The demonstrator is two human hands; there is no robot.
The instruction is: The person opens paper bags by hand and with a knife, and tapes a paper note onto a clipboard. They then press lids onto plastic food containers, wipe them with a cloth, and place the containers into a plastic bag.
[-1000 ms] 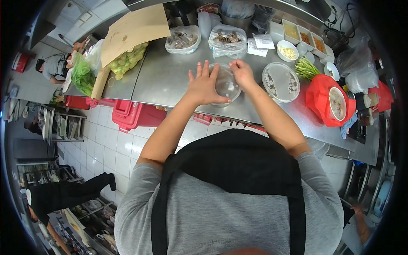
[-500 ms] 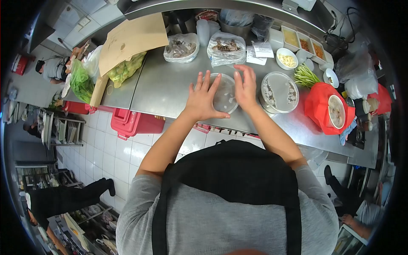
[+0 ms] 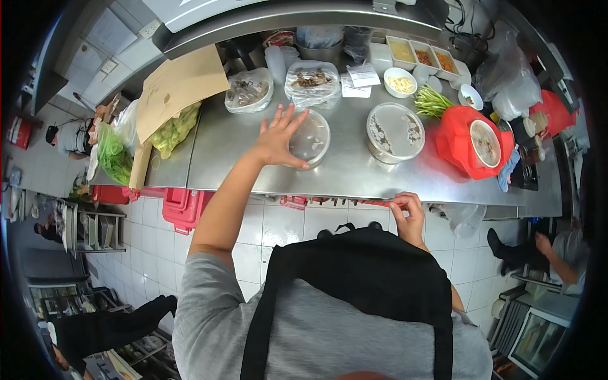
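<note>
My left hand (image 3: 277,138) is spread at the left edge of a round, lidded clear container (image 3: 311,139) on the steel counter (image 3: 253,174). Its thumb and fingertips touch or hover over the rim. Off the counter's front edge, my right hand (image 3: 408,215) has its fingers curled together; whether anything small is between them is hidden. A second lidded tub (image 3: 396,133) with bits visible under its lid stands farther right on the counter.
Two plastic-wrapped containers (image 3: 249,90) (image 3: 313,83), paper slips (image 3: 356,87), a white bowl (image 3: 400,82), green stalks (image 3: 433,101) and a red bag around a bowl (image 3: 456,142) line the counter. Cardboard (image 3: 180,88) lies left. Co-workers (image 3: 66,138) (image 3: 107,329) (image 3: 563,253) are around.
My right hand has left the round container and moved down and right past the counter's edge, its fingers curling. My left hand stays spread at the container. The view has shifted.
</note>
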